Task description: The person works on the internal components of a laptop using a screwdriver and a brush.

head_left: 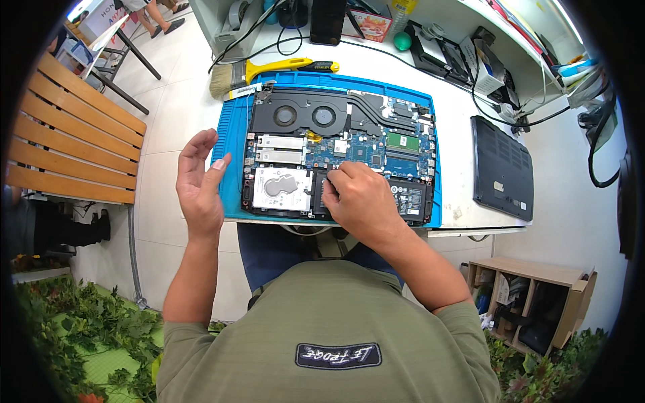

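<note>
An opened laptop [349, 127] lies bottom-up on a blue work mat [232, 144], showing its two fans, blue circuit board, silver hard drive [281, 188] and black battery [410, 198]. My right hand [359, 198] rests on the battery's left end, fingers curled down against it; whether they pinch anything is hidden. My left hand [199, 181] is raised off the desk's left edge, palm turned inward, fingers apart and holding nothing.
The laptop's black bottom cover [502, 168] lies to the right on the white desk [457, 114]. A yellow-handled brush [269, 70] lies behind the mat, among cables and boxes. A wooden bench [74, 134] stands left; a cardboard shelf [531, 302] sits below right.
</note>
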Tool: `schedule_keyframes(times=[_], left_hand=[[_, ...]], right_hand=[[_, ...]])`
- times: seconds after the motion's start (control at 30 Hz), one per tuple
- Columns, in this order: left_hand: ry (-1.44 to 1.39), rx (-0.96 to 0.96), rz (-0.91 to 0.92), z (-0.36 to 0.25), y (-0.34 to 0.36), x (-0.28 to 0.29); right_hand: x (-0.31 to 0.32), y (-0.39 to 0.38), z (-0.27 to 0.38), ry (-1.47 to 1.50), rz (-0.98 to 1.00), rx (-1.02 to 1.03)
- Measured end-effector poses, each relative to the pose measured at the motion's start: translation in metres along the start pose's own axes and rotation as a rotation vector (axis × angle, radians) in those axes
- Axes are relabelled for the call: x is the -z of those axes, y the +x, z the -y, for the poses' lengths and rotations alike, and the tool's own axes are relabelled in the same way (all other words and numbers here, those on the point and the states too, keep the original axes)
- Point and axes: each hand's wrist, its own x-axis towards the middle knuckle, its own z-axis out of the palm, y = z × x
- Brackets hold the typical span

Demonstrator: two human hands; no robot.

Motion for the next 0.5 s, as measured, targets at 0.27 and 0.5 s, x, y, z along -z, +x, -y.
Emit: schedule_keyframes(times=[0.27, 0.5], left_hand=[[0.095, -0.004, -0.060, 0.027, 0.005, 0.008], [0.042, 0.004, -0.098, 0.029, 0.004, 0.009]], right_hand=[[0.010, 0.025, 0.011, -0.170, 0.332, 0.032], [0.011, 0.042, 0.012, -0.145, 0.448, -0.020]])
